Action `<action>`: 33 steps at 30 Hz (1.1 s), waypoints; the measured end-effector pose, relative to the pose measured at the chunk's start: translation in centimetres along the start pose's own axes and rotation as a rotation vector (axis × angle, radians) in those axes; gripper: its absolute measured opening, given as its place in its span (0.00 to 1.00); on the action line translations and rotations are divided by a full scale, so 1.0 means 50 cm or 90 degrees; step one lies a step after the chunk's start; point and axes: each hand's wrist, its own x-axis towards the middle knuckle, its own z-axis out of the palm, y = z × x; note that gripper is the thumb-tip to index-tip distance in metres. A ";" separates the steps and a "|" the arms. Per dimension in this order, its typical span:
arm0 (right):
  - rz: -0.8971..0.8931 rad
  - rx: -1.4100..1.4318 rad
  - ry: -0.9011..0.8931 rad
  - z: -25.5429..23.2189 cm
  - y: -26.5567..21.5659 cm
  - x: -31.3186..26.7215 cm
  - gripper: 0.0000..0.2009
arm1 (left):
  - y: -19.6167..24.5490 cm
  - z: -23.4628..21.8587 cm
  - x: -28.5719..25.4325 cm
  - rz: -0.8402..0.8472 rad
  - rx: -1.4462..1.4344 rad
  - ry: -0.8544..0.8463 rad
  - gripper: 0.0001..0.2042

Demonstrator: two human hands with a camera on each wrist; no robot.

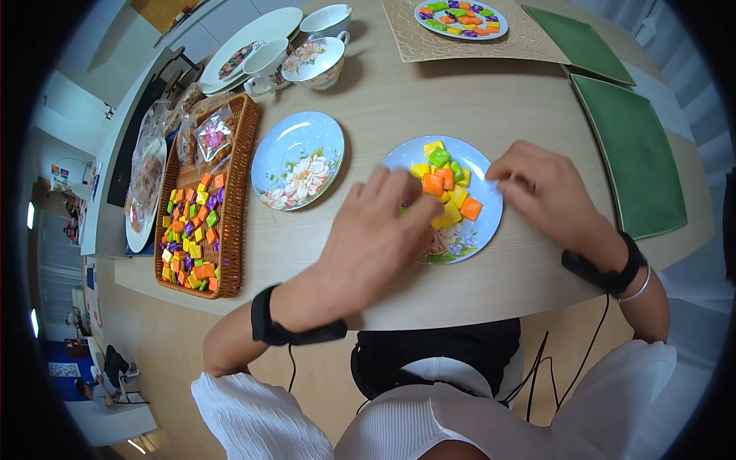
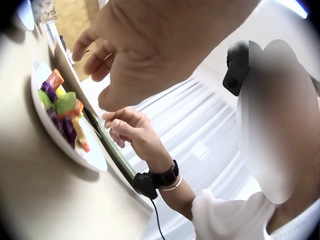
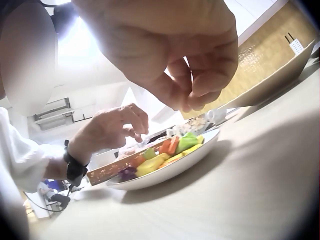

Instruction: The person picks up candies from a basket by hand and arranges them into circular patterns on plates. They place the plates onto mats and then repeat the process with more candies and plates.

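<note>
A blue plate with a floral pattern (image 1: 492, 218) holds a heap of yellow, orange and green wrapped sweets (image 1: 458, 193); purple ones show in the left wrist view. My left hand (image 1: 376, 234) is over the plate's left side, fingers bent and apart, with no sweet visible between them in the left wrist view (image 2: 145, 55). At the plate's right rim hovers my right hand (image 1: 548, 188). Its fingertips are drawn close together above the sweets in the right wrist view (image 3: 185, 65), with nothing showing between them.
A wicker basket (image 1: 239, 165) of mixed sweets stands at the left. Beside it is a second floral plate (image 1: 287, 146). Cups (image 1: 314, 61) and an oval platter (image 1: 287, 23) sit behind. A plate of arranged sweets (image 1: 502, 27) lies on a beige mat (image 1: 422, 50), near green trays (image 1: 632, 153).
</note>
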 end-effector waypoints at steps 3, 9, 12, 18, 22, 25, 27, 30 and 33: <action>-0.197 -0.052 0.045 0.043 -0.006 -0.019 0.05 | 0.026 0.019 -0.041 0.028 0.015 -0.040 0.12; -0.134 -0.145 -0.050 0.057 -0.030 -0.024 0.12 | 0.007 0.038 -0.065 0.060 0.036 -0.034 0.10; -0.155 -0.140 -0.042 0.063 -0.037 -0.030 0.08 | -0.006 0.013 -0.072 0.022 -0.005 -0.022 0.11; -0.185 -0.135 -0.077 0.062 -0.053 -0.031 0.08 | -0.017 0.017 -0.056 -0.075 -0.032 -0.021 0.18; -0.178 -0.152 -0.104 0.049 -0.050 -0.028 0.08 | -0.011 0.018 -0.056 -0.076 -0.038 -0.037 0.17; -0.152 -0.215 -0.072 0.044 -0.050 -0.014 0.06 | -0.004 0.010 -0.056 -0.076 -0.033 -0.054 0.17; -0.160 -0.221 -0.064 0.054 -0.046 -0.011 0.06 | -0.001 0.013 -0.055 -0.067 -0.031 -0.071 0.17; -0.180 -0.239 -0.083 0.060 -0.048 -0.014 0.05 | 0.001 0.015 -0.049 -0.061 -0.018 -0.122 0.17; -0.183 -0.230 -0.149 0.045 -0.055 -0.015 0.06 | -0.004 0.014 -0.042 -0.029 -0.003 -0.130 0.11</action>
